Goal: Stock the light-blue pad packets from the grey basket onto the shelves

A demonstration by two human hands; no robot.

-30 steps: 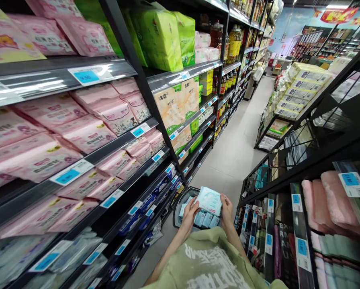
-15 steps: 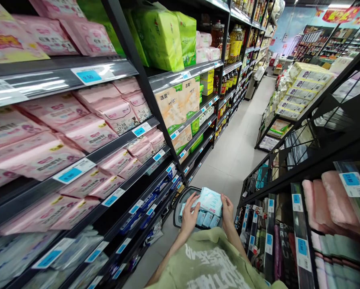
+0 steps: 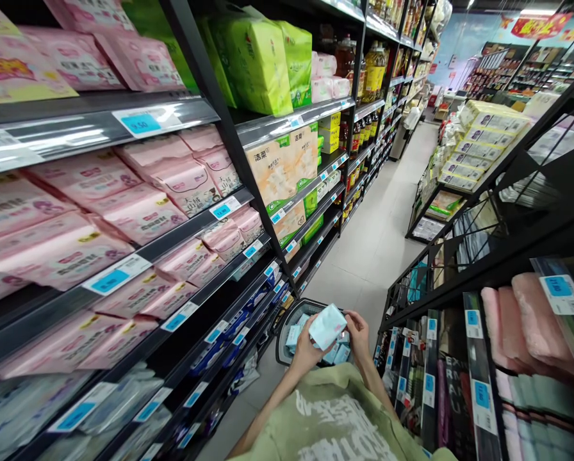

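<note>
A light-blue soft pack [image 3: 328, 326] with small pink print is held tilted above a dark shopping basket [image 3: 278, 346]. My left hand [image 3: 307, 349] grips its left side, thumb and fingers wrapped about it. At the pack's right edge my right hand [image 3: 359, 336] is closed, its curled fingertips against the upper right corner. Several similar light-blue packs [image 3: 294, 335] lie in the basket beneath, partly covered by the held pack and my hands.
A shelf [image 3: 172, 115] of pink tissue packs [image 3: 143, 211] and green packages [image 3: 253, 61] runs along the left. Towels [image 3: 539, 320] fill a rack on the right. Yellow-white packs [image 3: 489, 141] are stacked further down. Between them stretches the aisle floor [image 3: 373, 237].
The held pack has turned and tilted, shifting slightly left. My left hand has moved lower around its side, and my right fingers have curled, uncovering more of the packs in the basket.
</note>
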